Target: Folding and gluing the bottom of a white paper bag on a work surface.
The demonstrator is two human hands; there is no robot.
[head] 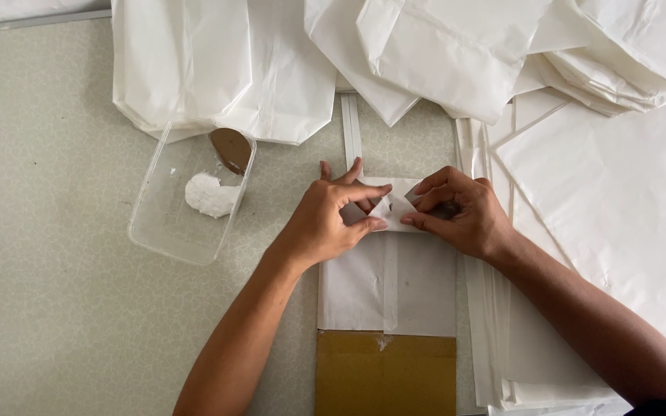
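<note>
A white paper bag (pixel 387 281) lies flat over a brown cardboard form (pixel 385 374) at the lower middle of a pale patterned surface (pixel 55 308), its far end being folded shut. The left hand (pixel 325 219) and the right hand (pixel 460 216) meet at that end, each with thumb and forefinger closed narrow on a corner flap of the bag, the remaining fingers pressing the paper down. To fold well here, it appears wise to keep both corner tucks even, hold the bag square on the cardboard and run the fingertips firmly along each crease. Left of the bag sits a clear plastic tub (pixel 190 196) holding a dab of white paste (pixel 210 194) and a brown spreader (pixel 233 149). Beyond the bag, a heap of finished white bags (pixel 425 54) crowds the far edge. Right of the bag, flat white paper sheets (pixel 618 208) lie stacked. A narrow paper strip (pixel 351 131) runs away from the bag's far end.
</note>
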